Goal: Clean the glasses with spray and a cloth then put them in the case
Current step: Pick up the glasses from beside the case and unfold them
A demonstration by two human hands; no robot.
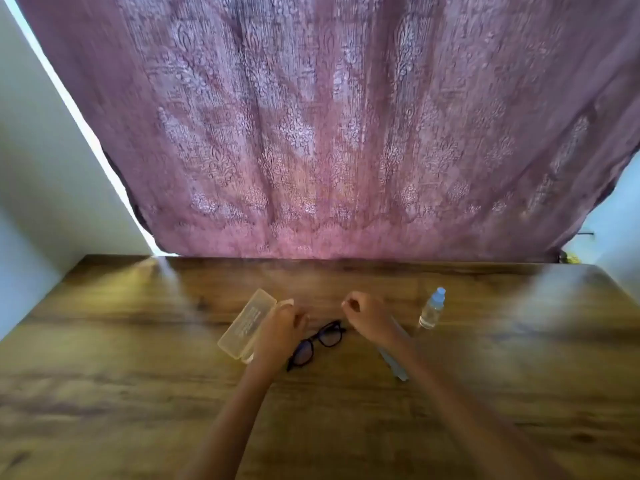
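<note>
Above table [138, 341], beside glasses [327, 336]: right hand [367, 318] fingers curled, empty; left hand [277, 332] fingers unclear.

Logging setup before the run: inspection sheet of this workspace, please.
Surface: wooden table, no spills seen.
Job's things: black-framed glasses lie mid-table; translucent case to their left; spray bottle upright to the right; blue cloth partly under the right forearm.
Clutter: nothing seen.
Hands: left hand over the case's edge, contact unclear in the blur; right hand raised, fingers curled, nothing seen in them.
Cables: nothing seen.
Surroundings: patterned mauve curtain behind the table; pale walls either side.
</note>
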